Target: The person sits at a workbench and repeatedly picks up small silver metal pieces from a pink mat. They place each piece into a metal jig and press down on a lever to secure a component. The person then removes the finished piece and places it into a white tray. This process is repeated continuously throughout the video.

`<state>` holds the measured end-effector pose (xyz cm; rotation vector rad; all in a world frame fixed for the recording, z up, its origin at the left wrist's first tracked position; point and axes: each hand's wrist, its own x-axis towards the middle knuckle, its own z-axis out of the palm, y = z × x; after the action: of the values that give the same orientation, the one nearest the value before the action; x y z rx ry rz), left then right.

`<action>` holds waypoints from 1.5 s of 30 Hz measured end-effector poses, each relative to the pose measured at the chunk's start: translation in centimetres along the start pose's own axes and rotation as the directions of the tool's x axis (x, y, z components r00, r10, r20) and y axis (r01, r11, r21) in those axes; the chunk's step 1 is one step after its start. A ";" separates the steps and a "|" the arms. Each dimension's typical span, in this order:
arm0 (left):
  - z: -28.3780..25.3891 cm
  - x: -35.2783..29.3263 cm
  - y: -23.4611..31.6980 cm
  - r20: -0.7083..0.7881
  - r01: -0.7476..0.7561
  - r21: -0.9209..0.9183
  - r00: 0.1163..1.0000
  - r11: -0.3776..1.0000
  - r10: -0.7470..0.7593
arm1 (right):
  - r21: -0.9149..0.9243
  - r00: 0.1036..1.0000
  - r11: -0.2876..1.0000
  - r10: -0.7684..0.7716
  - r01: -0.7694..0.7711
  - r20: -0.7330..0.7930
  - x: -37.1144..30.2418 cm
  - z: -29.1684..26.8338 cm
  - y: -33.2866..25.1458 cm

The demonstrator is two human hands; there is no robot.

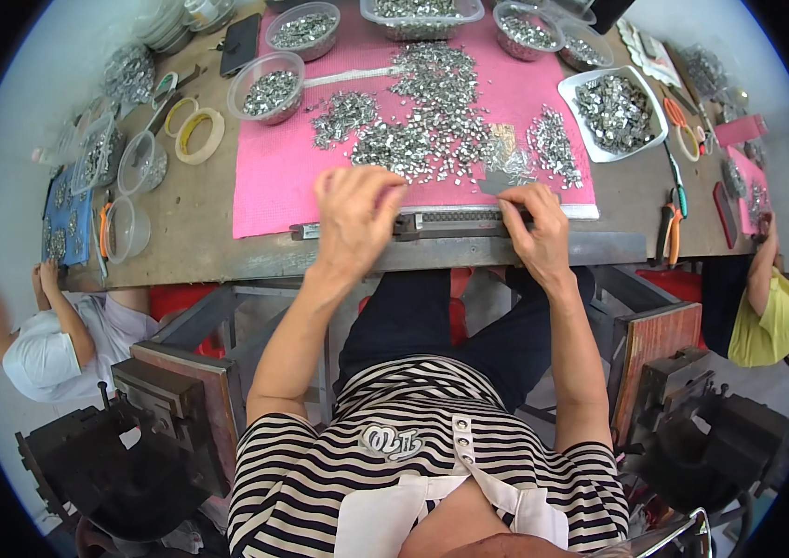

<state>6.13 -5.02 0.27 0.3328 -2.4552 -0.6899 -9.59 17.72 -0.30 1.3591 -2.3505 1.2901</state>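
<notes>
Left hand: the left hand (pixel 354 219) is curled palm down over the left end of a long narrow metal bar (pixel 455 223), fingers bunched together at its far edge; whether they pinch a loose piece I cannot tell.
Right hand: the right hand (pixel 536 228) rests on the bar's right end, fingertips pressed together as if nipping something small against it; the piece itself is too small to make out.
Bar: it lies flat between the two hands along the near edge of the pink mat (pixel 269 177), close to the front of the wooden table (pixel 190 232).
Small parts: a loose heap of shiny small metal pieces (pixel 432 121) spreads over the mat just beyond both hands, well within reach.
How the pieces likely handle: light, stiff and slick, probably with sharp edges; best taken one at a time by fingertip pinch at the edges, or slid across the mat instead of lifted.
How the bar likely handles: rigid and fairly heavy; a hold at both ends should keep it level.
Beyond the left hand: a clear round tub (pixel 266 88) of the same pieces, and rolls of tape (pixel 199 136).
Beyond the right hand: a white square tray (pixel 613 113) full of pieces; orange-handled pliers (pixel 669 232) lie off to the right.
</notes>
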 end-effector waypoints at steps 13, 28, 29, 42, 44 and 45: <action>0.0 1.9 -1.5 0.128 -0.062 0.040 0.990 0.997 0.056 | -0.111 0.953 0.994 0.013 0.022 0.302 3.5 1.1 0.2; 0.3 2.5 -2.6 0.198 -0.226 0.103 0.959 0.969 0.203 | -0.048 0.955 0.998 -0.024 0.040 0.294 3.8 1.2 0.6; 0.3 2.5 -2.5 0.195 -0.206 0.092 0.963 0.974 0.185 | -0.065 0.953 0.996 -0.032 0.054 0.300 3.9 1.3 0.5; 0.3 2.1 -2.5 0.187 -0.245 0.131 0.958 0.961 0.218 | -0.171 0.969 0.954 -0.236 0.246 0.077 3.2 0.8 -1.2; 0.1 2.0 -2.6 0.203 -0.245 0.122 0.955 0.962 0.218 | -0.096 0.974 0.971 -0.214 0.221 0.080 3.0 0.5 -1.6; -0.1 1.9 -2.5 0.208 -0.244 0.122 0.954 0.962 0.216 | -0.075 0.965 0.965 -0.243 0.250 0.095 2.8 0.9 -2.0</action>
<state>4.88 -7.83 -0.11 0.0310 -2.6806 -0.4609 -9.43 14.82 1.74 1.6466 -2.1727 1.0674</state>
